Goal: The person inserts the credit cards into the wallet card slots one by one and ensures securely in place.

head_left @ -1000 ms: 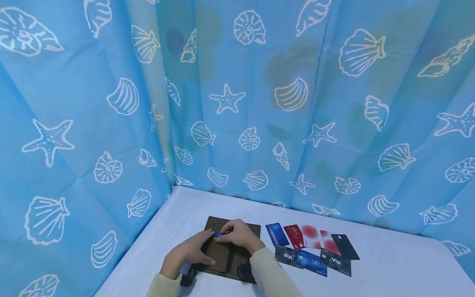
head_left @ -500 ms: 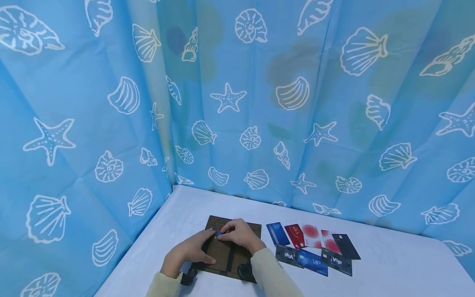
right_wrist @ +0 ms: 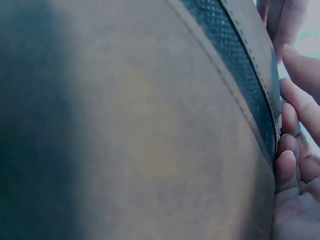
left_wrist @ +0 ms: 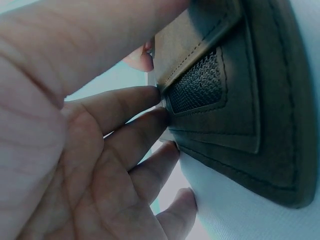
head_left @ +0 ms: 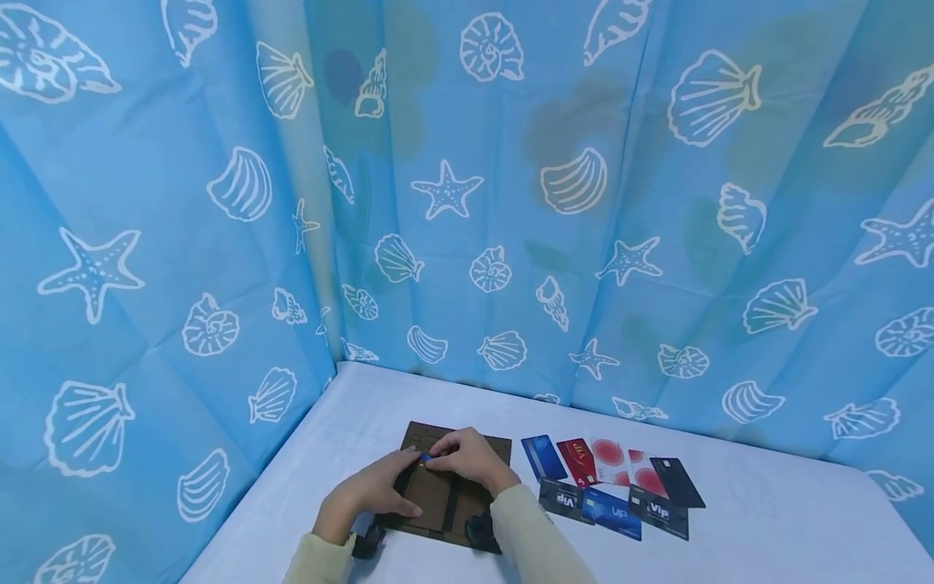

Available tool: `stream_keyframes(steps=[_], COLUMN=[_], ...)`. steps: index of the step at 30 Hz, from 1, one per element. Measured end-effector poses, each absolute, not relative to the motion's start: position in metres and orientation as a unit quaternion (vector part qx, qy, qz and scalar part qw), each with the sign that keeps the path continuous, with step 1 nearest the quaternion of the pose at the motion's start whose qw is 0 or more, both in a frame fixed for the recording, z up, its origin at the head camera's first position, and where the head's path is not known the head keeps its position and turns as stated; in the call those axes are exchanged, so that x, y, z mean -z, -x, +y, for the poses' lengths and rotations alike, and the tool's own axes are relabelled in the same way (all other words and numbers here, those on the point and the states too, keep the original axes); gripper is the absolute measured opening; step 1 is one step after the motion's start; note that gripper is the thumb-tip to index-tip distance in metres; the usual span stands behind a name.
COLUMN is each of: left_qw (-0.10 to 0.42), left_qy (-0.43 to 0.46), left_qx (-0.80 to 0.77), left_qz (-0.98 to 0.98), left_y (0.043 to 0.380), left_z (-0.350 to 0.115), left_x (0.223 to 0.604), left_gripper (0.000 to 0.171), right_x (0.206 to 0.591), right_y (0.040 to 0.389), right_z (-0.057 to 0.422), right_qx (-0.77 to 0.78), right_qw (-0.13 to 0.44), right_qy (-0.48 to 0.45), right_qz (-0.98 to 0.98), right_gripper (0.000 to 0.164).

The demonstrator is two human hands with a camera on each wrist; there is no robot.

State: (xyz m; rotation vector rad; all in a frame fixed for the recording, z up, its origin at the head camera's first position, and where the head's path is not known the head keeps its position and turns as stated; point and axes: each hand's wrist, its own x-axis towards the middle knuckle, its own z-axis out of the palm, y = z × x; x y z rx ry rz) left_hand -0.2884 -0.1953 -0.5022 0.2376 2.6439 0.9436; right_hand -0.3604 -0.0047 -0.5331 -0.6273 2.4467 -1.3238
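Pinching a blue card (head_left: 426, 458), right grip (head_left: 473, 461) overhangs stitched brown wallet (head_left: 433, 500); left grip (head_left: 374, 488) spread.

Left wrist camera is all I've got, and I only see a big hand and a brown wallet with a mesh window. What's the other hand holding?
Observer: On the head camera, the right hand pinches a small blue card at the wallet.

Operator: Ooh! Are there any more?

Observer: Yes, eight cards lie on the white table, to the right of the wallet.

Operator: And what's behind it all?

Observer: A blue curtain printed with white seashells and starfish.
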Motion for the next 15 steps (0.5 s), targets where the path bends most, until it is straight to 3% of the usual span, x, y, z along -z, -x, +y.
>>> stream_keyframes(steps=[15], left_qw=[0.166], left_qy=[-0.076], left_qx=[-0.324], left_qz=[0.928], left_y=[0.2877], left_z=[-0.1951], left_x=[0.5006], left_gripper=[0.087], right_x=[0.5349], right_y=[0.3585], right_z=[-0.0039], right_qx=[0.464], right_qw=[0.147], right_qy=[0.221], right_qz=[0.845], right_gripper=[0.012])
